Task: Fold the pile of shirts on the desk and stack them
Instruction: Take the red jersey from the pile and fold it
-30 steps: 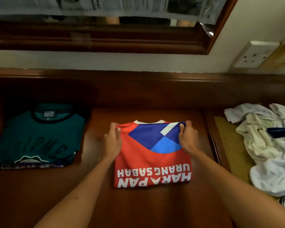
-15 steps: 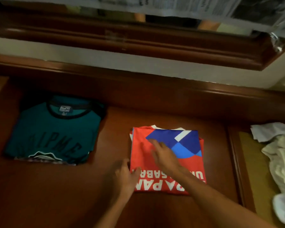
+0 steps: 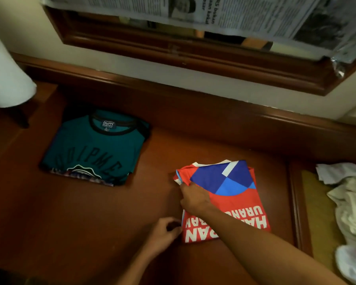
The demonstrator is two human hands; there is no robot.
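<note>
Since a moment ago both hands have slid to the red shirt's left edge, and its far-left corner now lifts off the desk (image 3: pixel 193 145).

That desk, dark wood, carries everything; clock directions below are read from its middle. At 9 o'clock lies the teal shirt (image 3: pixel 95 149), folded square with the collar away from the person, the start of the stack. It sits well apart from the work, probably so each new fold has room. At 3 o'clock, on a tan mat past a wooden ridge, waits the white pile (image 3: pixel 349 206), still crumpled; most of the task seems to remain.

The red shirt (image 3: pixel 234 202) sits at about 5 o'clock, folded to a rectangle, white lettering toward the person.

The right hand (image 3: pixel 193 197) reaches across it and pinches the raised left edge, fingers curled onto the cloth. The left hand (image 3: pixel 164 233) is at the near-left corner, fingers curled against the edge; whether it truly grips the cloth I cannot tell. Holding one side at two points would let the bundle lift without unfolding, likely for a move onto the teal shirt.
</note>
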